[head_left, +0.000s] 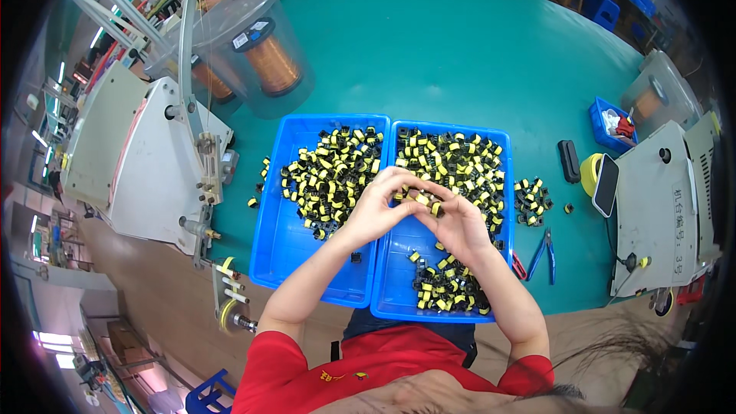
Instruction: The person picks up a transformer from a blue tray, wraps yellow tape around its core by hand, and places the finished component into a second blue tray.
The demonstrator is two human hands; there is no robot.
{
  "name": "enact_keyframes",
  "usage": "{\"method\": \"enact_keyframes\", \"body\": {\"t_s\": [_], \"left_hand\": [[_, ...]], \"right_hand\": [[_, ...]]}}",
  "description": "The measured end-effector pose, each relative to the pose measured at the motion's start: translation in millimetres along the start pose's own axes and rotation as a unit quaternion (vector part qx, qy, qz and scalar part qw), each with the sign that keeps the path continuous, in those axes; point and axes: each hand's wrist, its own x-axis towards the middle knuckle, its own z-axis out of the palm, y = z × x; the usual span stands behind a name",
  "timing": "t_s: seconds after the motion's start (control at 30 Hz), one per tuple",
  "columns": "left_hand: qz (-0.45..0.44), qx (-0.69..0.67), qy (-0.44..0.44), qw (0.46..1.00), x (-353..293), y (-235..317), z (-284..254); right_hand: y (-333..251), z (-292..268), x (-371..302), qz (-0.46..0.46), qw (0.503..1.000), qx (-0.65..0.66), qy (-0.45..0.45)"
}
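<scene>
Over the right blue bin (442, 317), my two hands meet. My right hand (464, 231) is curled, palm up, around a few small black coil bobbins (426, 201) wrapped in yellow tape. My left hand (377, 208) reaches across from the left, its fingers closed over the same bobbins; exactly which one it grips is partly hidden. A big heap of such bobbins (460, 157) fills the far part of this bin, and a smaller pile (452, 291) lies at its near end. The left blue bin (272, 261) holds another heap (330, 172).
Loose bobbins (531, 201) lie right of the bins, near blue-handled pliers (546, 257) and a red-handled tool (519, 266). Winding machines (165, 161) flank both sides. Copper wire spools (272, 65) stand in clear tubs at back left. Yellow tape (589, 174) sits at right.
</scene>
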Motion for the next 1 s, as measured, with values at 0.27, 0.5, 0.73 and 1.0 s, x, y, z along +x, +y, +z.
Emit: {"method": "enact_keyframes", "body": {"t_s": [0.27, 0.5, 0.73, 1.0], "left_hand": [[-0.18, -0.515, -0.087, 0.834, 2.9, -7.7, -17.7], [-0.015, 0.305, 0.24, 0.921, 5.6, -15.7, -29.2], [0.053, 0.255, 0.182, 0.948, 9.4, -11.1, -21.9], [-0.013, -0.027, -0.023, 0.999, 0.6, -4.7, 7.4]], "right_hand": [[5.1, -7.6, 4.5, 0.006, 0.997, -0.077, -0.003], [0.7, -2.4, 0.5, 0.059, 0.983, -0.176, 0.001], [-0.1, -2.4, -0.2, 0.102, 0.972, -0.21, -0.029], [4.7, -1.1, -0.3, 0.05, 0.951, -0.307, 0.002]]}}
